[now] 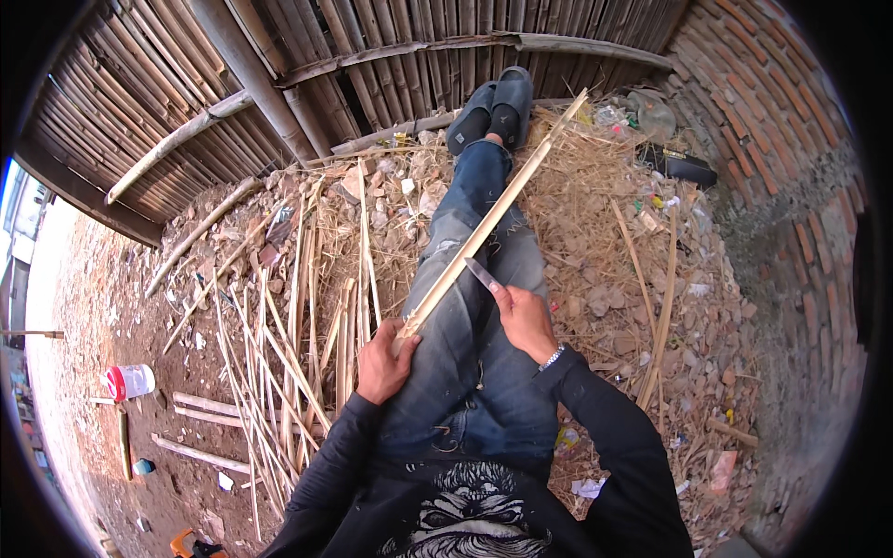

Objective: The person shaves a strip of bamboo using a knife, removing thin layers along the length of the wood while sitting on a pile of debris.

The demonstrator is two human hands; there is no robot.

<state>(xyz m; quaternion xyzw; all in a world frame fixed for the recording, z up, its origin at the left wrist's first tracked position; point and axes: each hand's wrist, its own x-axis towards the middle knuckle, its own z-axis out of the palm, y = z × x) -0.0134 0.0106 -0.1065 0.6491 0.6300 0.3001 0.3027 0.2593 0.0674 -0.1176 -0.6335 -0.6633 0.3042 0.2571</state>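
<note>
Bamboo strip (pixel 499 212), pale and long, slants across the middle of the frame, its lower end just left of centre and its far end toward the upper right, above 2 legs in worn blue jeans (pixel 437 372). The left hand (pixel 381 365), left of centre, has its fingers closed around the strip's lower end. Near the centre, the right hand (pixel 524 325) grips a knife (pixel 481 274), fingers curled in and thumb laid toward the blade; the handle is mostly hidden. The blade's tip is at the strip's edge, though I cannot tell whether they touch. A silver wristband (pixel 553 357) circles the right wrist. At upper centre, 2 dark slippers (pixel 512 96) cover the feet. More strips (pixel 296 316) lie heaped in the left half, on rubble-strewn ground (pixel 595 325). Slatted wall (pixel 167 121) fills the upper left, brick wall (pixel 744 84) the upper right, and 1 red-and-white tub (pixel 138 380) lies at far left.
</note>
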